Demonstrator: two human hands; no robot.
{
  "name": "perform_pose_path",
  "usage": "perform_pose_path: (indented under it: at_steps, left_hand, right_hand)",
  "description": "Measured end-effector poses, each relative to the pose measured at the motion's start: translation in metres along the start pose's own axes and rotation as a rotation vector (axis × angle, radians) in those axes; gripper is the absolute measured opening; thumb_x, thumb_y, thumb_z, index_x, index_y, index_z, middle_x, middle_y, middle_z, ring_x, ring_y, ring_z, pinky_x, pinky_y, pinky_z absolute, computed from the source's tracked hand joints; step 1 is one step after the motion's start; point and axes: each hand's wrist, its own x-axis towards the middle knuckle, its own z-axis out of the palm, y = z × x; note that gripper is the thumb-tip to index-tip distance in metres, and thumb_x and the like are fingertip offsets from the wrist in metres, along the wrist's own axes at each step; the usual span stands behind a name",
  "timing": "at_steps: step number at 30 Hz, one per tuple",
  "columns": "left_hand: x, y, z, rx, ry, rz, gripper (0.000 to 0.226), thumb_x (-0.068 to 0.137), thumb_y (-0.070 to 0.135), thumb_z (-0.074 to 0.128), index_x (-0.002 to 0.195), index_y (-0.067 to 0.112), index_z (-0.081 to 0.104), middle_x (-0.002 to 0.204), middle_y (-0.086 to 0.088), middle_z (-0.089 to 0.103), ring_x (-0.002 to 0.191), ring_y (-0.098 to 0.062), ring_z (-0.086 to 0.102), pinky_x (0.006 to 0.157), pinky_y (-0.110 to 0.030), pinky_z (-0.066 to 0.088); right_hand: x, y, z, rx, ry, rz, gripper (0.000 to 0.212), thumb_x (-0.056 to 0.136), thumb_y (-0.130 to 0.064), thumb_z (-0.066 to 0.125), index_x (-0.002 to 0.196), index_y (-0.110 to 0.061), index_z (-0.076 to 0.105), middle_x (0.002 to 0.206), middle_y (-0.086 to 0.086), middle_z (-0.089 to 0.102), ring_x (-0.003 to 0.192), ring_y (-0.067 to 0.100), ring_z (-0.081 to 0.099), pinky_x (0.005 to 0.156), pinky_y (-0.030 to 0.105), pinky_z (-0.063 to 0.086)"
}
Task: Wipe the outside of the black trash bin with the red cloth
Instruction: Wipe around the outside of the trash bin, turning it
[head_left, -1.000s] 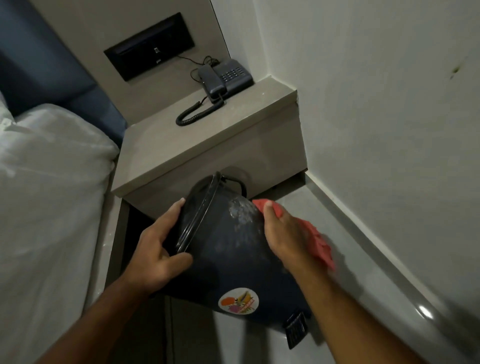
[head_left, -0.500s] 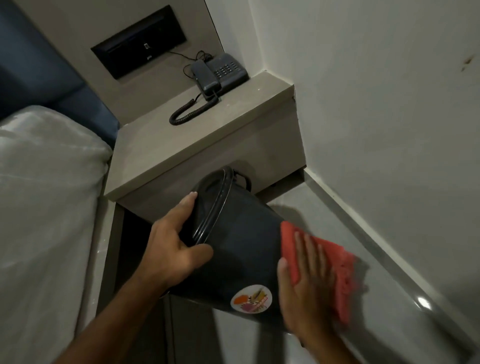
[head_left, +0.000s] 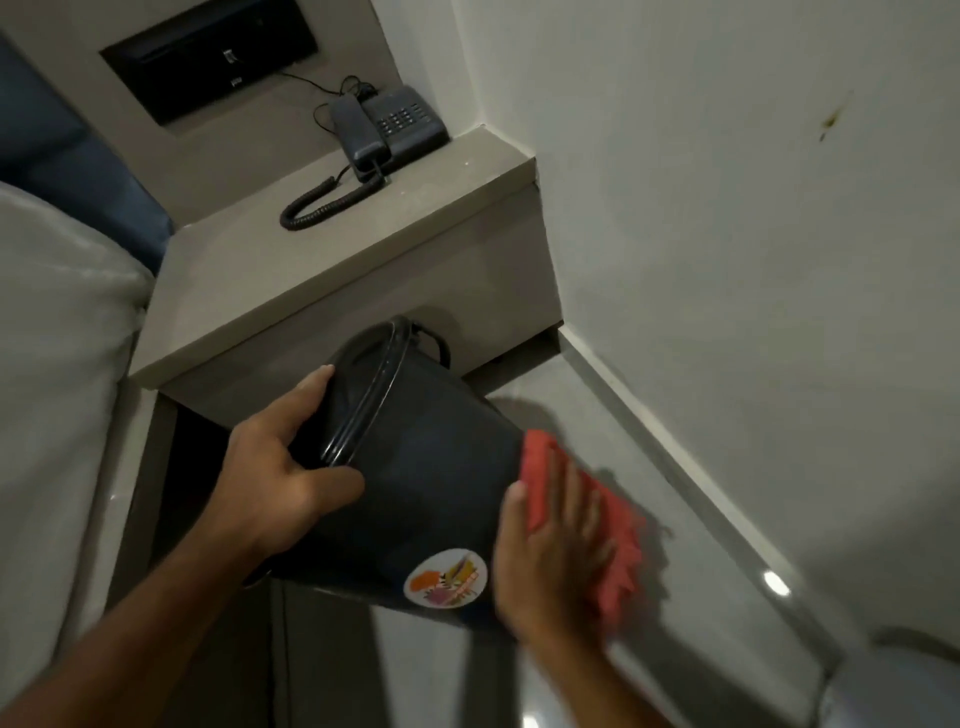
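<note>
The black trash bin (head_left: 421, 483) is tilted off the floor, its rim toward the nightstand and its base toward me. A round colourful sticker (head_left: 445, 578) shows low on its side. My left hand (head_left: 283, 473) grips the rim, thumb on the outer wall, fingers over the lid edge. My right hand (head_left: 553, 551) lies flat with fingers spread, pressing the red cloth (head_left: 613, 540) against the bin's right side near the base. Part of the cloth hangs free past my fingers.
A grey nightstand (head_left: 260, 280) stands just behind the bin, with a dark corded telephone (head_left: 384, 130) on it. White bedding (head_left: 52, 395) fills the left. A white wall (head_left: 727, 234) and its skirting run along the right, above a glossy tiled floor (head_left: 691, 613).
My right hand has slid the red cloth from the bin's upper side down toward its base. The left hand keeps its grip on the rim, and the bin has tilted slightly.
</note>
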Motion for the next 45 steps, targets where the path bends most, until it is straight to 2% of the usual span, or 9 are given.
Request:
perform_pose_path:
  at_steps: [3, 8, 15, 21, 24, 30, 33, 36, 45]
  left_hand:
    - [-0.004, -0.001, -0.002, -0.010, 0.003, 0.013, 0.110, 0.047, 0.040, 0.071, 0.150, 0.028, 0.035, 0.135, 0.002, 0.053, 0.113, -0.012, 0.058, 0.082, -0.034, 0.055]
    - [-0.003, 0.005, -0.002, 0.035, 0.015, 0.023, 0.113, 0.047, 0.042, 0.069, 0.151, 0.021, 0.033, 0.139, 0.002, 0.049, 0.110, 0.001, 0.054, 0.076, -0.014, 0.050]
    - [0.000, 0.002, 0.003, 0.035, 0.057, -0.031, 0.110, 0.048, 0.036, 0.072, 0.150, 0.026, 0.033, 0.129, 0.010, 0.050, 0.101, -0.003, 0.058, 0.072, -0.019, 0.048]
    - [-0.006, 0.009, 0.002, 0.056, 0.057, -0.033, 0.107, 0.051, 0.031, 0.072, 0.151, 0.020, 0.034, 0.129, 0.001, 0.054, 0.096, -0.012, 0.062, 0.071, -0.027, 0.054]
    - [-0.005, 0.018, 0.005, 0.114, 0.096, -0.028, 0.107, 0.048, 0.045, 0.066, 0.149, 0.021, 0.037, 0.119, 0.005, 0.057, 0.093, -0.006, 0.060, 0.070, -0.023, 0.051]
    - [0.029, 0.035, 0.009, 0.021, 0.188, -0.258, 0.057, 0.049, 0.032, 0.065, 0.104, 0.019, 0.064, 0.092, -0.007, 0.070, 0.083, -0.030, 0.068, 0.074, -0.049, 0.059]
    - [0.023, 0.012, -0.025, -0.120, -0.272, -0.180, 0.105, 0.062, 0.034, 0.077, 0.153, 0.029, 0.023, 0.143, 0.001, 0.045, 0.110, -0.004, 0.060, 0.079, -0.027, 0.058]
    - [0.003, -0.011, -0.035, 0.265, -0.440, -0.021, 0.140, 0.055, 0.046, 0.088, 0.147, 0.051, -0.018, 0.161, 0.021, -0.014, 0.141, -0.005, 0.009, 0.110, -0.032, 0.036]
    - [-0.003, 0.015, 0.024, 0.025, 0.190, -0.195, 0.099, 0.056, 0.058, 0.063, 0.146, 0.050, 0.022, 0.158, -0.003, 0.031, 0.141, -0.031, 0.036, 0.109, -0.059, 0.036]
  right_hand:
    - [0.082, -0.004, -0.019, 0.053, -0.237, 0.303, 0.080, 0.093, -0.067, 0.013, 0.143, -0.017, 0.050, 0.145, 0.019, 0.053, 0.130, 0.039, 0.049, 0.113, 0.057, 0.034]
    - [0.119, -0.104, -0.016, 0.447, -0.667, 0.103, 0.060, 0.100, -0.052, 0.038, 0.137, -0.010, 0.058, 0.142, 0.017, 0.059, 0.128, 0.033, 0.055, 0.114, 0.046, 0.039]
    - [0.046, -0.047, -0.018, 0.278, -0.251, -0.469, 0.067, 0.091, -0.079, 0.016, 0.144, -0.044, 0.036, 0.145, -0.002, 0.054, 0.135, 0.016, 0.046, 0.116, 0.048, 0.032]
    - [0.105, 0.007, -0.031, 0.108, -0.475, 0.103, 0.071, 0.098, -0.068, 0.026, 0.145, -0.020, 0.050, 0.144, 0.017, 0.055, 0.129, 0.035, 0.052, 0.112, 0.054, 0.037]
    - [0.083, -0.028, -0.030, 0.133, -0.351, -0.222, 0.063, 0.098, -0.066, 0.021, 0.149, -0.036, 0.042, 0.149, 0.006, 0.053, 0.123, 0.020, 0.055, 0.104, 0.043, 0.044]
    - [0.000, -0.076, -0.012, 0.098, -0.258, -0.824, 0.057, 0.094, -0.066, 0.014, 0.145, -0.064, -0.012, 0.162, -0.031, -0.009, 0.154, 0.009, -0.012, 0.122, 0.043, -0.012]
    - [0.009, -0.054, -0.008, -0.053, -0.127, -0.856, 0.063, 0.094, -0.069, 0.009, 0.148, -0.053, -0.018, 0.164, -0.021, -0.011, 0.156, 0.017, -0.009, 0.124, 0.053, -0.004]
    - [0.021, -0.051, -0.005, -0.012, -0.113, -0.833, 0.060, 0.091, -0.073, -0.002, 0.147, -0.058, -0.020, 0.165, -0.019, -0.006, 0.156, 0.018, -0.002, 0.123, 0.058, 0.001]
    - [0.015, -0.053, -0.012, 0.061, -0.188, -0.801, 0.054, 0.094, -0.068, 0.008, 0.141, -0.068, -0.016, 0.165, -0.023, -0.006, 0.155, 0.012, -0.011, 0.124, 0.057, -0.002]
